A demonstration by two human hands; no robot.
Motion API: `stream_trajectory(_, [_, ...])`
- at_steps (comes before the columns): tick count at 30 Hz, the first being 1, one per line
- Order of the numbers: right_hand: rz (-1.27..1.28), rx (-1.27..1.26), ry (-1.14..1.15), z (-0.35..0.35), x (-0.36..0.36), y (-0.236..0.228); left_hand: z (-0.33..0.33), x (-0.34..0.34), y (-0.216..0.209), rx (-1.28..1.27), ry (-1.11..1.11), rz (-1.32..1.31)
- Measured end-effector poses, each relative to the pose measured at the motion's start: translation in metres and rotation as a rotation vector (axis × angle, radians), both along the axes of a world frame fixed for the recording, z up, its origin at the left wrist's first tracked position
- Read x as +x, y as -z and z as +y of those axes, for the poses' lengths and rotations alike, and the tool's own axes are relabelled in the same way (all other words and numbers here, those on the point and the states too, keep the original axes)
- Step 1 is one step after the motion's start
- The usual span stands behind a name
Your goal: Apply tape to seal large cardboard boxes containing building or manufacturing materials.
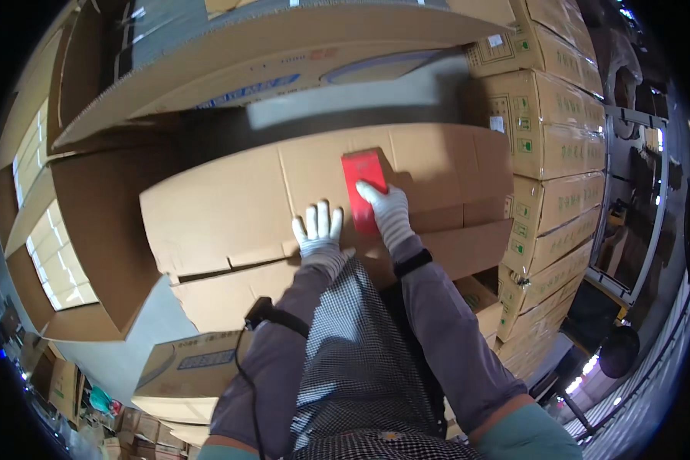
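My right hand [386, 208], in a white knit glove, is closed on a long flat red box [359, 170]. The thumb lies across the box's face, and the other fingers are mostly hidden at its right edge. Beneath it spreads a wide plain cardboard flap [222, 203], on which the red box casts a shadow. Just left of the box, my gloved left hand [319, 230] rests on the flap with its fingers spread, holding nothing.
Sealed cartons [558, 142] are stacked high on the right. An open carton [103, 238] with white-edged packs stands at left, and a printed carton flap [284, 73] arches across the far side. A closed carton [188, 364] sits at lower left, a metal frame [648, 207] at far right.
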State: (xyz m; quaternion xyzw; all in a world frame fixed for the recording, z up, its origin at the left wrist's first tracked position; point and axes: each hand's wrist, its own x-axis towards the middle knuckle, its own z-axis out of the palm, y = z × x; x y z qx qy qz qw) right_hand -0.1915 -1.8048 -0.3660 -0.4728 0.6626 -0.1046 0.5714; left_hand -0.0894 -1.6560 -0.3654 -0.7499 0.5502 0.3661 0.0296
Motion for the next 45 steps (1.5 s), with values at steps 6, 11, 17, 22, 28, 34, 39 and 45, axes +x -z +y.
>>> stream_trajectory(6, [-0.055, 0.004, -0.011, 0.02, -0.027, -0.021, -0.026, -0.013, -0.022, 0.17, 0.01, -0.064])
stream_trajectory(11, [-0.014, 0.022, -0.065, 0.171, -0.125, -0.073, -0.008, 0.002, -0.011, 0.105, 0.002, -0.121])
stream_trajectory(17, [0.212, 0.348, 0.212, 0.344, -0.255, -0.052, -0.004, -0.008, -0.012, 0.05, -0.009, -0.135])
stream_trajectory(22, [0.253, 0.355, 0.228, 0.286, -0.193, 0.061, -0.004, 0.003, -0.023, 0.016, -0.053, -0.163])
stream_trajectory(28, [0.387, 0.891, -0.185, 0.264, -0.162, 0.035, 0.075, 0.033, -0.034, -0.544, -0.511, 0.61])
stream_trajectory(34, [-0.201, 0.565, -0.278, 0.224, -0.155, -0.171, 0.208, -0.011, -0.06, 0.1, -1.14, 1.22])
stream_trajectory(39, [-0.188, 0.372, -0.747, 0.177, -0.096, -0.205, 0.194, -0.016, -0.139, -0.053, -1.161, 2.262])
stream_trajectory(45, [-0.279, -0.264, -1.253, 0.158, 0.015, -0.169, 0.207, 0.053, -0.147, -0.285, -1.622, 1.847])
